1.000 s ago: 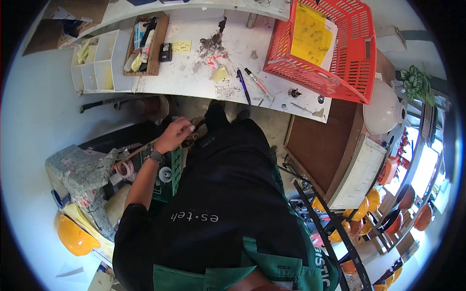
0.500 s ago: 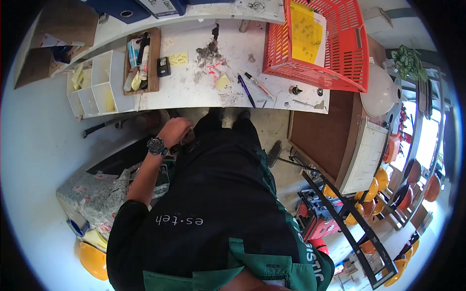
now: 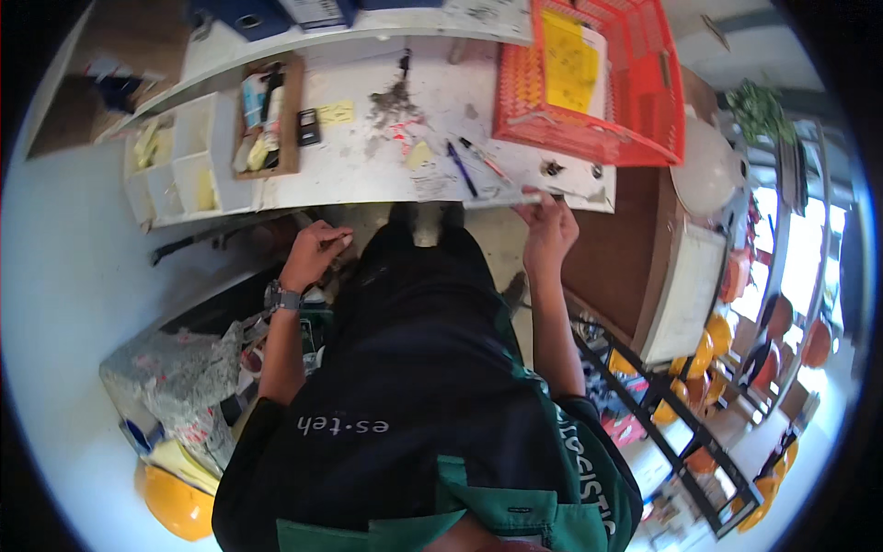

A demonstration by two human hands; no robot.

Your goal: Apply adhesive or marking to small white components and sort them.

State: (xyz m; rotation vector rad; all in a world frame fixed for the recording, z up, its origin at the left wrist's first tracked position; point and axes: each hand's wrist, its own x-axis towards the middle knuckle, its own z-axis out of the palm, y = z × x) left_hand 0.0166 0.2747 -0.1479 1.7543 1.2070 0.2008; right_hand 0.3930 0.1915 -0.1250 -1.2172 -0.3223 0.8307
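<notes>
At far left I have a glossy orange-yellow hard helmet (image 3: 177, 503) low down, with a crumpled grey plastic-wrapped bundle (image 3: 175, 377) above it. Next is the bare left hand (image 3: 313, 258), a chunky grey watch (image 3: 283, 296) at its wrist: its fingers curl in, thumb tip close against the forefinger, and I see nothing between them. It is below the front edge of the long, stained white desk (image 3: 340, 175), apart from it. A careless swing outward could catch the watch on the bundle.

Farther right, a slim dark purple pen (image 3: 462, 169) and a white-and-red marker (image 3: 486, 158) lie side by side near the desk's front edge. Nearer me, a thin, pale, flat strip (image 3: 504, 201) lies along that edge, its right end at the bare right hand (image 3: 550, 230). The fingers bend close around that end, but through the blur I cannot tell whether they grip the strip or only touch it. A loose hold could let it drop to the floor; a swing inward could sweep the pen and marker about.

Just beyond the hand sits a small black-topped bottle (image 3: 552, 168), which a knuckle could tip, and behind it a red slotted plastic crate (image 3: 589, 143).
</notes>
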